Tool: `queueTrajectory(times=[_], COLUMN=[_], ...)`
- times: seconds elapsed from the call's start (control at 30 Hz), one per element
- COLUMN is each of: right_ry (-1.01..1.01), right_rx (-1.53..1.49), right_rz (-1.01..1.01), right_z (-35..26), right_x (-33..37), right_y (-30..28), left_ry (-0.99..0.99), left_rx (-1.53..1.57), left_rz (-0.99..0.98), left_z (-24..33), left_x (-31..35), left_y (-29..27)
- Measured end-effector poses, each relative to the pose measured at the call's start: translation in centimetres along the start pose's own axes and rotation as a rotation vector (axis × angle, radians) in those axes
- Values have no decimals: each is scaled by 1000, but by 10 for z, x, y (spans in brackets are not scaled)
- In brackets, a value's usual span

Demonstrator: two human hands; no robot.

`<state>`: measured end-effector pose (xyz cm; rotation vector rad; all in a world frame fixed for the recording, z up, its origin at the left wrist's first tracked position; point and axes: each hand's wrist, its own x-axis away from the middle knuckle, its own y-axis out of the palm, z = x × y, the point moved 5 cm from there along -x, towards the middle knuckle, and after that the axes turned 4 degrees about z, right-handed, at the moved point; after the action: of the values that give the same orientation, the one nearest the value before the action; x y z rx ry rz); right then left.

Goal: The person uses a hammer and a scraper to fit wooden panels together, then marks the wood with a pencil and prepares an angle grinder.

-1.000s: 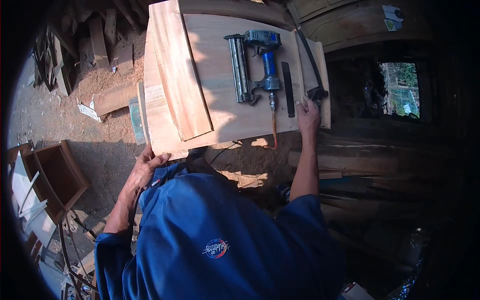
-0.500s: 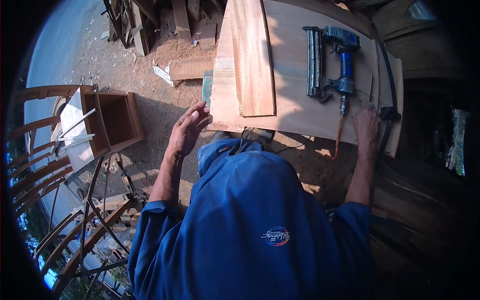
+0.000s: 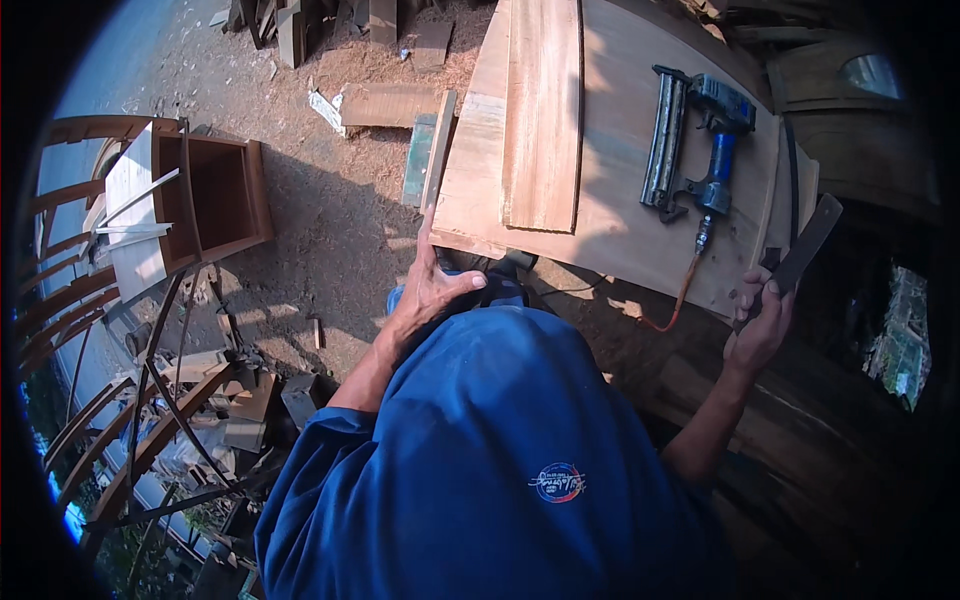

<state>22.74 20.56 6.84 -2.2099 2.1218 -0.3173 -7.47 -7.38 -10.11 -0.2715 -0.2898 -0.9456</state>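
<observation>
My left hand [image 3: 432, 292] is at the near left corner of a broad plywood panel [image 3: 620, 190], thumb spread and fingers stretched. A fingertip reaches the lower end of a narrow wood strip [image 3: 440, 150] along the panel's left edge; whether it presses on it is unclear. At the panel's right corner my right hand [image 3: 762, 318] is closed around a dark, flat, blade-like tool [image 3: 812, 240] with a rounded end, its exact kind unclear. A blue and black air nailer [image 3: 715, 150] lies on the panel, an orange hose [image 3: 682, 292] joined to its handle.
A loose plank [image 3: 542, 120] lies on the panel. Beside its left edge is a green block [image 3: 418, 160]. Left on the ground stands an open wooden box [image 3: 225, 205] near curved wooden frames [image 3: 75, 128]. Offcuts [image 3: 395, 105] and sawdust lie beyond.
My right hand has lifted the dark tool off the panel's right side. My left hand has moved toward me and to the right. The strip now shows along the left edge; the view has shifted.
</observation>
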Motion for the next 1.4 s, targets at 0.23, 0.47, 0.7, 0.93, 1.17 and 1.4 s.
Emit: queueTrajectory(times=[0.23, 0.47, 0.7, 0.93, 1.17, 1.4], right_ry=[415, 807, 1028, 1172, 1247, 1261], right_rx=[-210, -220, -69, -52, 24, 15], right_rz=[-486, -882, -591, -865, -860, -902], right_z=[19, 0, 23, 38, 42, 47], right_x=[108, 117, 158, 151, 147, 143], right_y=[80, 152, 156, 182, 197, 198], left_ry=[10, -90, -26, 23, -29, 122], left_rx=[31, 8, 10, -1, 160, 19], left_rz=[17, -41, -67, -43, 21, 55], left_z=[13, 20, 14, 6, 6, 9], left_x=[-2, -2, -3, -3, -5, -9], left_y=[4, -1, 0, 5, 16, 17])
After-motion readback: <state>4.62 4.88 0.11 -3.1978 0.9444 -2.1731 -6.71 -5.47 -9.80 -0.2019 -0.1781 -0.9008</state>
